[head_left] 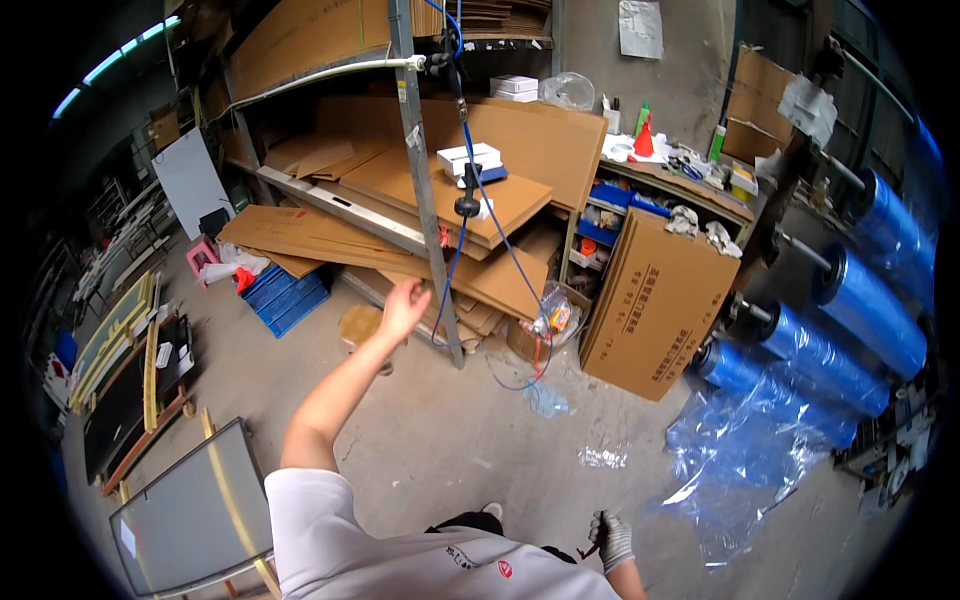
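My left hand (405,306) is bare and reaches forward beside the grey metal shelf post (424,170). Its fingers are loosely bent and a little apart, with nothing visible in them. Cardboard sheets (500,283) lie behind it on the low rack. Low at my right side, my right hand (617,543) wears a white glove with dark fingertips. It is closed on a small dark tool (590,550) with a reddish part, whose kind I cannot make out. A blue cord (459,255) hangs in front of the shelf, carrying a black fitting (467,205).
A stack of flat cardboard boxes (655,300) leans against the cluttered workbench (690,180). Blue film rolls (870,300) stand at right, with loose film (735,460) on the floor. A round stool (360,325), blue crate (285,298) and framed dark panel (190,520) are at left.
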